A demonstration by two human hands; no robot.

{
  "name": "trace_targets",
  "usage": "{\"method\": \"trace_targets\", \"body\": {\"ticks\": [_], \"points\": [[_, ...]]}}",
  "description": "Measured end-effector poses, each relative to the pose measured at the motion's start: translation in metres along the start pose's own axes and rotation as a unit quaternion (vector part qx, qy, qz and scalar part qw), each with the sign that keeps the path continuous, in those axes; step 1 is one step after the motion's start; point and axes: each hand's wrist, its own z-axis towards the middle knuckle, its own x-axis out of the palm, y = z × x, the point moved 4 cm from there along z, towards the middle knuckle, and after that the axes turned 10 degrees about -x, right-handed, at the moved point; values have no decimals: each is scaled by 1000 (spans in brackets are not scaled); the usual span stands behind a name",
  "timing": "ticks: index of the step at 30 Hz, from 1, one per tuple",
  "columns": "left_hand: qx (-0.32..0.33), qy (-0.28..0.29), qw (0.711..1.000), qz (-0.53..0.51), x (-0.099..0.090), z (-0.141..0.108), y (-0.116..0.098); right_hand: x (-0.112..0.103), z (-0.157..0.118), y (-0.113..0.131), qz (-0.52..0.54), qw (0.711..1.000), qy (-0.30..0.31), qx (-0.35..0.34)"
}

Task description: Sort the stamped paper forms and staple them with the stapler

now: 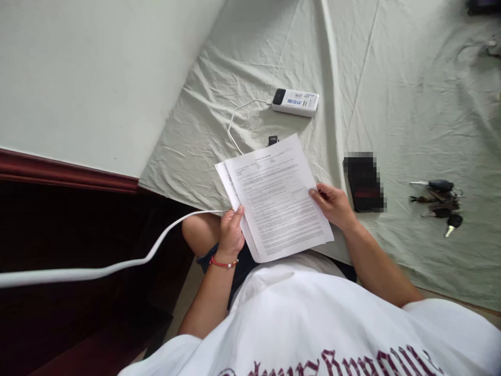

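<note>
Printed paper sheets (279,203), at least two and slightly fanned at the left, are held over my lap at the edge of the cloth-covered surface. My left hand (232,232) grips their left edge, thumb on top, with a red bracelet on the wrist. On the right edge, my right hand (332,204) pinches the paper between thumb and fingers. A small black object (273,140) shows partly from behind the top sheet.
Beyond the papers lies a white power bank (295,102) with a white cable (230,117). A dark, pixelated phone-like object (364,183) and a bunch of keys (442,198) rest at the right. A thicker white cable (156,245) crosses the left side.
</note>
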Motion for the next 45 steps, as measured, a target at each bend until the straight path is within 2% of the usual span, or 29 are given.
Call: {"method": "trace_targets", "body": {"ticks": [3, 8, 16, 24, 30, 37, 41, 45], "points": [[2, -16, 1000, -6, -2, 0, 0, -2, 1, 0, -43, 999, -5, -17], [1, -40, 999, -8, -5, 2, 0, -2, 1, -2, -45, 999, 6, -19], [-2, -16, 1000, 2, 1, 2, -1, -1, 0, -5, -50, 999, 10, -4], [-4, -4, 1000, 12, -4, 4, 0, 1, 0, -6, -59, 998, 13, -6], [2, 2, 1000, 21, -5, 7, 0, -1, -1, -7, -72, 997, -6, -12], [-8, 8, 1000, 4, -3, 8, 2, -7, -3, 2, -147, 987, -52, -49], [-8, -2, 1000, -4, -4, 7, 3, -13, -2, 0, -94, 991, -94, -32], [5, 1, 1000, 3, 0, 7, 4, -18, -1, -5, 30, 989, -142, -8]]}}
